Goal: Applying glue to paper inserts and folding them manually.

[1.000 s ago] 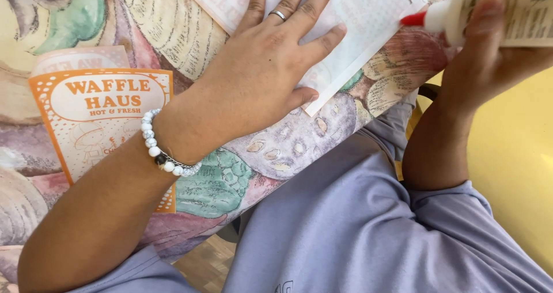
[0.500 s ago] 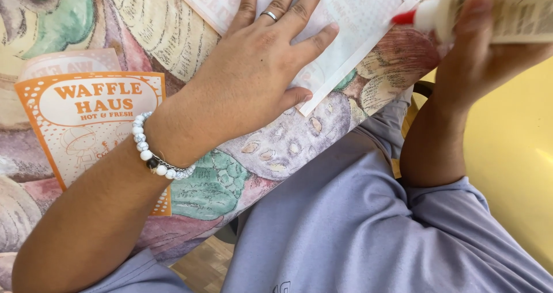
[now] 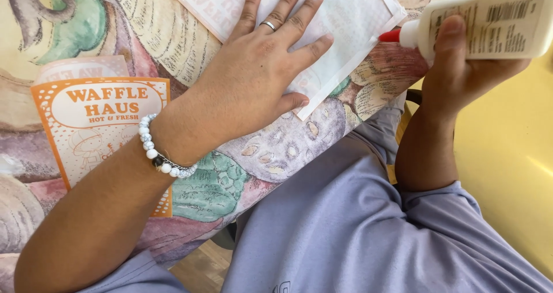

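Fingers of the left hand lie spread and flat on a white paper sheet, pressing it down on the bench, which is covered with a cloth printed in faded vegetables and leaves. A ring sits on one finger, and a bracelet of white beads with one dark bead circles the wrist. The sheet lies face down at the far middle of the scene, tilted so that one corner points right; faint reversed print shows through it, and a paler band runs along its right and near edges. The right hand, at the far right, is closed around a white glue bottle, thumb across its side. The bottle lies nearly level, and its red tip points left, right at the sheet's right corner; whether it touches the paper I cannot tell. To the left, near the left forearm, an orange and white printed card rests on the cloth, partly under the arm, with another pale sheet peeking out from behind its far edge. Grey-blue clothing fills the near right.
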